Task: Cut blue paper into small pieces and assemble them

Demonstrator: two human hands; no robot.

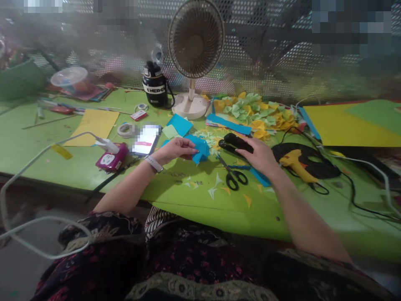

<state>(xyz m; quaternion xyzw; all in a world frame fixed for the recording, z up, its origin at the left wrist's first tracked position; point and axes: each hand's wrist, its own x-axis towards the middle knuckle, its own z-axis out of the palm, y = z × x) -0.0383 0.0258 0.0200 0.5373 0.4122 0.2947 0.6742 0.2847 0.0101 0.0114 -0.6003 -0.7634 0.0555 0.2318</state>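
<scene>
My left hand [178, 149] pinches a bunch of blue paper [200, 149] above the table's middle. A black stapler [232, 144] is gripped in my right hand [258, 154], its jaws facing the blue paper but apart from it. Scissors with black handles [236, 179] lie just below the stapler, blades pointing away from me. Small green and yellow paper scraps are strewn around and behind the blue paper. Beyond my left hand lie a blue paper square [179, 123] and a pale green one [169, 131].
A fan [196, 46] stands at the back beside a black bottle [156, 90]. Left are a phone [146, 140], tape roll [126, 130], purple power adapter [111, 158] and yellow sheet [94, 125]. Folded paper pieces [257, 108] heap behind; a yellow glue gun [296, 165] with cords lies right.
</scene>
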